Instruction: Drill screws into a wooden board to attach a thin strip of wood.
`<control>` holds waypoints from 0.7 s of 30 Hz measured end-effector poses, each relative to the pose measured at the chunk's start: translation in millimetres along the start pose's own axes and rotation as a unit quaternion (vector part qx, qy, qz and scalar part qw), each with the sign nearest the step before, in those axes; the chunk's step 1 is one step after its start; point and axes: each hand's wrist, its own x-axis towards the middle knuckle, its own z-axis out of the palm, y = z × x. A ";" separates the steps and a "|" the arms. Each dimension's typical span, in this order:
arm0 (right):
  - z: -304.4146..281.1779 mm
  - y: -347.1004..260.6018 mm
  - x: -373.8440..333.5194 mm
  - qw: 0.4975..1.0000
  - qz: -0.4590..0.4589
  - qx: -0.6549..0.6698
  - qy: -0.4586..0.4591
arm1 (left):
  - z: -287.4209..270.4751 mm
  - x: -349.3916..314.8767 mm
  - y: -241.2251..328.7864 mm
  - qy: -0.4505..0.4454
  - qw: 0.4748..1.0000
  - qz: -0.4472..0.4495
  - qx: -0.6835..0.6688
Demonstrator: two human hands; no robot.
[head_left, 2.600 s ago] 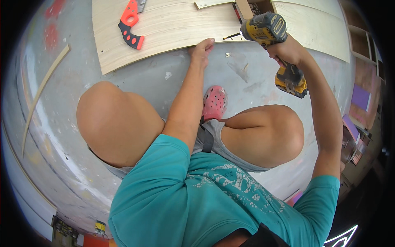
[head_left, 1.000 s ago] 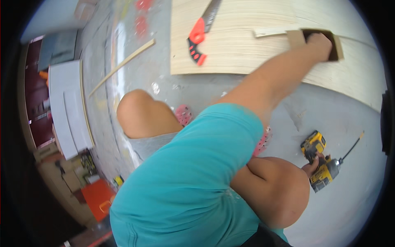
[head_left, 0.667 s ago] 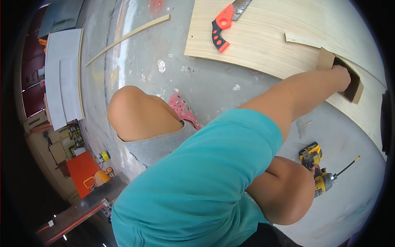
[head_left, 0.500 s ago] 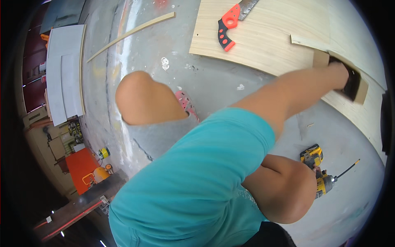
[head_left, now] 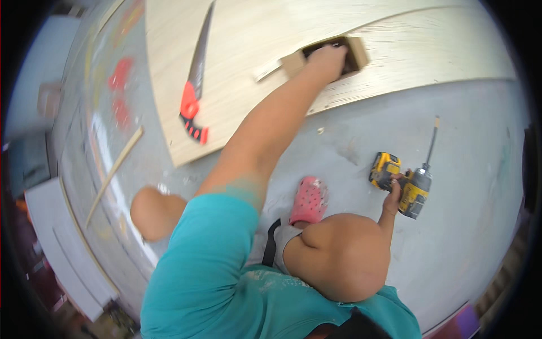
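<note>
My left hand (head_left: 332,58) reaches down into a small open cardboard box (head_left: 359,52) with dark contents. Its fingers are hidden by the box and blurred. The box rests on a large pale plywood sheet (head_left: 248,39). Off to the right, my right hand (head_left: 394,189) is wrapped round the handle of a yellow and black cordless drill (head_left: 416,195). A long thin bit (head_left: 433,141) points away from me, and the drill is held beside my bent knee over the grey floor.
A hand saw (head_left: 191,104) with a red and black handle lies on the plywood. Beside the box is a short wood strip (head_left: 267,72). Thin wood strips (head_left: 116,172) lie on the stained floor (head_left: 350,130) at left, near a white panel (head_left: 62,243). My pink clog (head_left: 309,199) stands in the middle.
The view has swung right, so the box, saw and drill appear further left. My left hand stays in the box, and my right hand still holds the drill, now seen more plainly.
</note>
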 end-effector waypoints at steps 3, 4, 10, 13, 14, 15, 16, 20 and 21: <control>-14.8 -11.6 20.1 0.998 0.020 0.066 -0.007 | 8.4 16.9 7.0 -0.035 0.998 -0.044 0.033; -22.9 -13.7 27.4 0.998 0.037 0.048 -0.024 | 4.8 24.2 13.4 -0.038 0.998 -0.009 0.055; -74.1 -25.7 55.6 0.997 0.048 0.019 -0.050 | -6.5 46.2 75.4 -0.111 0.988 -0.034 0.101; -92.6 -33.8 69.4 0.998 0.037 0.006 -0.045 | -12.6 46.8 94.2 -0.065 0.993 0.032 0.097; -98.9 -40.1 69.9 0.998 0.025 -0.010 -0.062 | -16.9 43.9 101.6 -0.080 0.990 0.020 0.113; -106.4 -46.4 70.4 0.996 0.013 -0.029 -0.078 | -19.8 44.3 110.7 -0.095 0.987 0.008 0.126; -110.0 -48.7 69.9 0.997 0.009 -0.032 -0.068 | -21.0 46.2 117.8 -0.092 0.988 0.019 0.124; -100.7 -43.4 77.5 0.997 0.032 0.001 -0.076 | -44.7 59.1 122.2 -0.177 0.960 0.045 0.212; -96.5 -52.5 79.7 0.995 0.035 0.002 -0.090 | -52.2 53.5 116.7 -0.197 0.953 0.072 0.220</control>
